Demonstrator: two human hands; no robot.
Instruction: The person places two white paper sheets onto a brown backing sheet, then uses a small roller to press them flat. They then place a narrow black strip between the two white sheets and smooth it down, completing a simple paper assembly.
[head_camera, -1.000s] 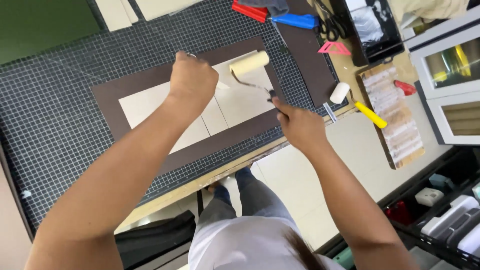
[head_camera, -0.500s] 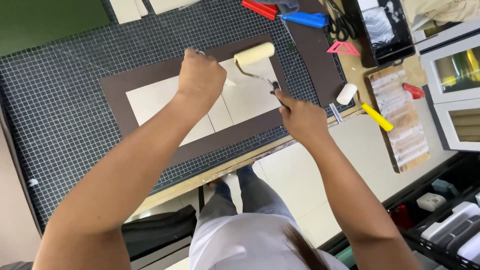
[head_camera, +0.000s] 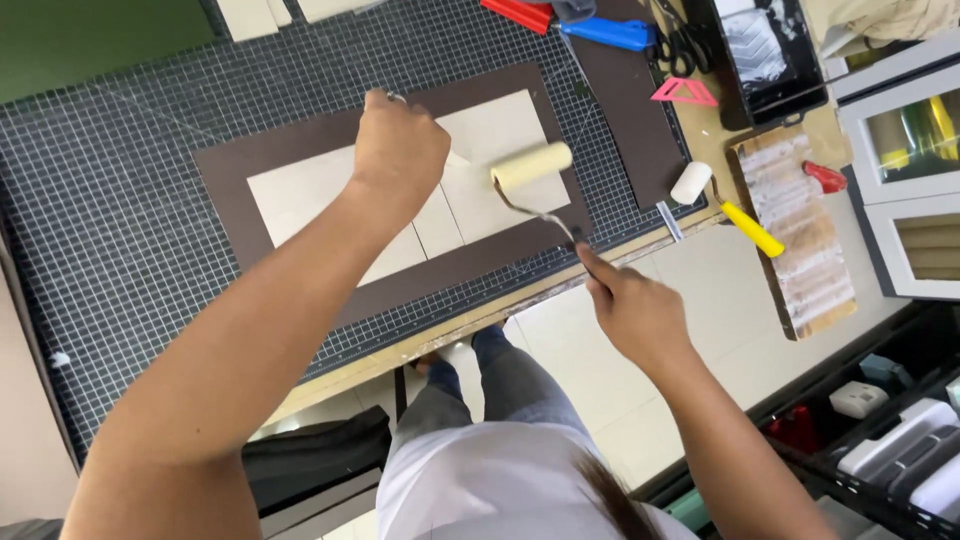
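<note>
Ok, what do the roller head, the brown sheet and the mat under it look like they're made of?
Roller head: probably foam, cream, matte and soft-looking; its handle is in the right hand.
Brown sheet: likely matte paper or card, lying flat.
Mat: apparently dark rubbery cutting mat with a printed white grid.

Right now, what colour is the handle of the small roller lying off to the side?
Yellow handle, white roller head; head view.
</note>
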